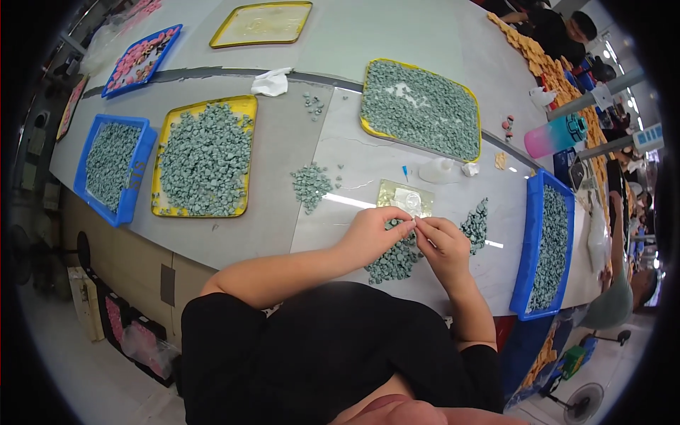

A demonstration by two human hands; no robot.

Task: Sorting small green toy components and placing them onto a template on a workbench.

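- Small green pieces (pixel 389 268) are found in a loose heap directly below and partly behind the hands; further small heaps are noted just right of the right hand (pixel 446 244) and left of the left hand (pixel 370 234).
- Both hands are brought together, thumb and forefinger tips nearly meeting; a small item (pixel 414 222) is pinched at the fingertips, its kind too small to be told.
- The remaining fingers are curled.
- A yellowish square plate (pixel 385 193) bearing a white patch is placed just beyond the fingertips; past it, a translucent bottle (pixel 435 170) and a blue-tipped item (pixel 405 171) are laid on the counter (pixel 273 212).
- Green pieces are also contained in a yellow tray (pixel 251 117) and a blue tray (pixel 127 212) well left of the hands, in a larger yellow tray (pixel 374 132) beyond them, and in a blue tray (pixel 528 248) to their right.
- A white tissue (pixel 272 82) is seen beyond and left of the hands, a pink-and-teal drinking bottle (pixel 556 136) beyond and right.
- The counter is pale grey, crossed by a dark seam beyond the hands.
- Other people are observed at far right, near spread orange-tan pieces (pixel 528 53).
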